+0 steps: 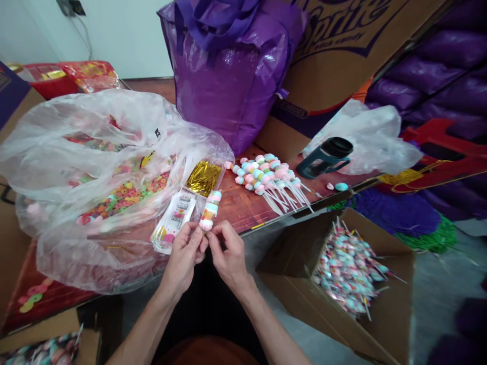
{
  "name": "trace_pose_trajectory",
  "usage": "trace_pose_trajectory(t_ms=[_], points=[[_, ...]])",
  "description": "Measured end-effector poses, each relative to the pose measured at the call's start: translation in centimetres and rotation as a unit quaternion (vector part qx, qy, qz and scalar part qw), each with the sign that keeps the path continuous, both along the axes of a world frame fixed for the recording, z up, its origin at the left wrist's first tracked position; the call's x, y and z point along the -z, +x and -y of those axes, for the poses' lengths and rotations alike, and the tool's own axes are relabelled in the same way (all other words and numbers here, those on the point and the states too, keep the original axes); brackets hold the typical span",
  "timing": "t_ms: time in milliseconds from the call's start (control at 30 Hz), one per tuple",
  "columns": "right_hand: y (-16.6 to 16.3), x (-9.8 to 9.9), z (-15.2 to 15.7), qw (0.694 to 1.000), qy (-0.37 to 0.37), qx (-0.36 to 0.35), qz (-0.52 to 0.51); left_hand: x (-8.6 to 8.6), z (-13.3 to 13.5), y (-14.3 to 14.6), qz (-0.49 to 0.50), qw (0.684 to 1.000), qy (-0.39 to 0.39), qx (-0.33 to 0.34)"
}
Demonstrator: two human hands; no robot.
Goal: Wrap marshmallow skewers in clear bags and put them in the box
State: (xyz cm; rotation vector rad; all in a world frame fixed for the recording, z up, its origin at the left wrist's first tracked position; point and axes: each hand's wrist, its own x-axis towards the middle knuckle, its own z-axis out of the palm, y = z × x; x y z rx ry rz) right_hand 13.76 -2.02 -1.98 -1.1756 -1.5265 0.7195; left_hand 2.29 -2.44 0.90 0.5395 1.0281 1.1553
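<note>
My left hand [187,253] is closed around the lower end of a candy skewer [211,208], a stick of pastel marshmallows and rings that points up and away from me. At the same end, my right hand [228,253] pinches with thumb and forefinger. A thin yellowish bit shows between the fingertips, too small to make out. Left of the skewer lies a stack of printed clear bags [175,220]. Just beyond it sits a pile of gold twist ties [204,177]. More marshmallow skewers [266,175] lie heaped to the right, their white sticks toward me.
A large clear plastic bag [49,147] with loose candy rings [133,195] covers the table's left. Behind stand a purple bag [224,86] and a cardboard box [342,66]. A dark tumbler [323,157] leans at right. Below, an open carton [291,284] holds wrapped skewers [350,268].
</note>
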Motion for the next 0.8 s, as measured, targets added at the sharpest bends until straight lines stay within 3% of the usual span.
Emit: trace_pose_trajectory(t_ms=[133, 233, 367, 533, 600, 700, 800], points=[[-0.1, -0.2, 0.2, 1.0, -0.026, 0.01, 0.005, 0.6, -0.1, 0.2, -0.021, 0.999, 0.025, -0.024], [0.0, -0.5, 0.2, 0.992, -0.117, 0.004, -0.052, 1.1, -0.2, 0.2, -0.067, 0.997, 0.033, -0.038], [0.1, -1.1, -0.2, 0.953, -0.241, -0.027, -0.184, 1.4, -0.5, 0.3, -0.136, 0.987, 0.063, -0.063], [0.1, -1.3, -0.1, 0.921, -0.264, -0.068, -0.278, 0.2, -0.7, 0.1, -0.039, 0.999, 0.026, -0.026], [0.5, -1.1, 0.2, 0.939, -0.23, -0.044, -0.251, -0.2, -0.8, 0.0, 0.008, 1.0, -0.009, -0.003], [1.5, -0.8, 0.5, 0.993, -0.056, 0.037, -0.098, -0.4, -0.9, 0.0, 0.076, 0.995, -0.071, 0.004], [2.5, -0.6, 0.3, 0.989, 0.12, 0.024, 0.08, -0.1, -1.1, 0.3, 0.119, 0.987, -0.104, 0.0]])
